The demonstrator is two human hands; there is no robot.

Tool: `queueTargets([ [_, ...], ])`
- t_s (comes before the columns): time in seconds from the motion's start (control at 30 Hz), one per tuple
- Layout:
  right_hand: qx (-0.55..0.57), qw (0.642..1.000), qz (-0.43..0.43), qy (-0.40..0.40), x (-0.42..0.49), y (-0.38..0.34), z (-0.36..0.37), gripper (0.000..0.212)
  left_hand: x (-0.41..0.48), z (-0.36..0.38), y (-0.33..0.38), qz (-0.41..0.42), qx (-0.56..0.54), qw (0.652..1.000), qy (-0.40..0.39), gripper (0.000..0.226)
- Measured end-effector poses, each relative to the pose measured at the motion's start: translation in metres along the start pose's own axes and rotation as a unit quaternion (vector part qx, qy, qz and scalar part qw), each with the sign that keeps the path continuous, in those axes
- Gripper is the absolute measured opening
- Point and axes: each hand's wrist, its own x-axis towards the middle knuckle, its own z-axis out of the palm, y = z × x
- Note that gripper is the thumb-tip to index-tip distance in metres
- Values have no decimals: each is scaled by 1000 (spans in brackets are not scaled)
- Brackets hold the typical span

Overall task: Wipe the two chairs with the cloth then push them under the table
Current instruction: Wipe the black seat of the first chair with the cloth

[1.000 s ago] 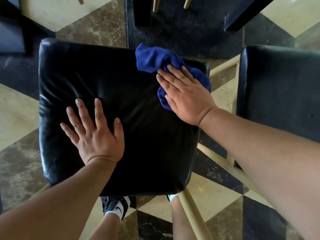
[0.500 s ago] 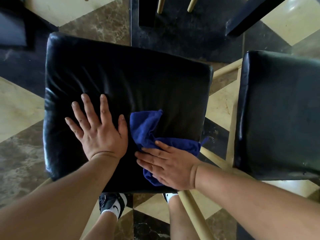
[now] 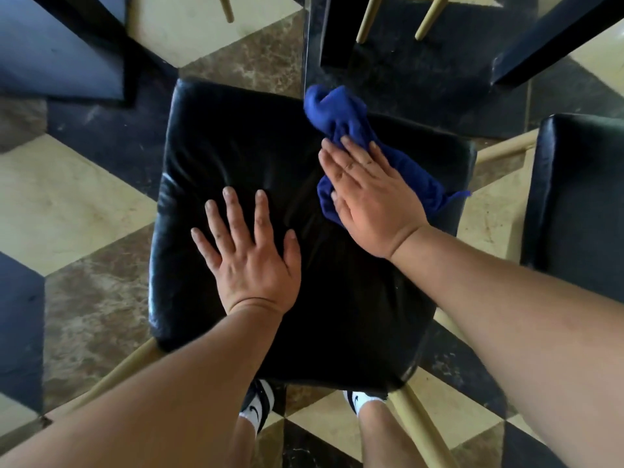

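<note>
the right hand point(image 3: 368, 201) is laid flat, fingers straight, pressed on a crumpled blue cloth point(image 3: 341, 113) at the far right part of a square black leather chair seat point(image 3: 236, 146). the left hand point(image 3: 251, 251) is spread flat, fingers straight, on the seat's middle, holding nothing. a second black leather chair seat point(image 3: 580, 204) is seen right of the first seat, apart from it. dark legs of the surface point(image 3: 547, 38) are seen beyond the first seat on the checkered marble floor point(image 3: 67, 190).
</note>
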Motion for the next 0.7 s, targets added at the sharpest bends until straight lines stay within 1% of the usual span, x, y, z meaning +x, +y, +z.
queueTargets([
  [0.07, -9, 998, 55, -2, 5, -16, 1, 59, 0, -1, 0, 1, 3, 1000, -5, 73],
  [0.13, -4, 996, 80, -25, 4, -27, -2, 60, 2, -5, 1, -1, 3, 1000, -19, 73],
  [0.2, 6, 996, 71, -59, 2, -30, -9, 61, 4, -12, 3, -3, 5, 999, -47, 74],
  [0.27, 12, 996, 30, -86, 0, -27, -20, 65, 6, -23, 3, -2, 2, 997, -82, 75],
  [0.33, 35, 996, 3, -86, -1, -18, -35, 75, 11, -40, -1, 7, 9, 994, -110, 76],
  [0.4, 29, 997, 3, -68, 2, -8, -48, 88, 25, -62, -12, 46, 29, 992, -111, 73],
  [0.47, 3, 996, 31, -85, 7, 1, -52, 98, 52, -84, -31, 103, 14, 990, -96, 68],
  [0.53, 6, 992, 70, -108, 12, -5, -39, 94, 91, -100, -55, 128, 9, 988, -85, 70],
  [0.57, 12, 991, 86, -105, 15, -12, -30, 89, 113, -106, -65, 132, 20, 986, -97, 75],
  [0.63, 24, 992, 101, -76, 24, -30, -15, 77, 152, -113, -79, 151, 42, 974, -161, 83],
  [0.7, 39, 995, 88, -35, 39, -56, -3, 69, 178, -115, -86, 171, 45, 963, -205, 77],
])
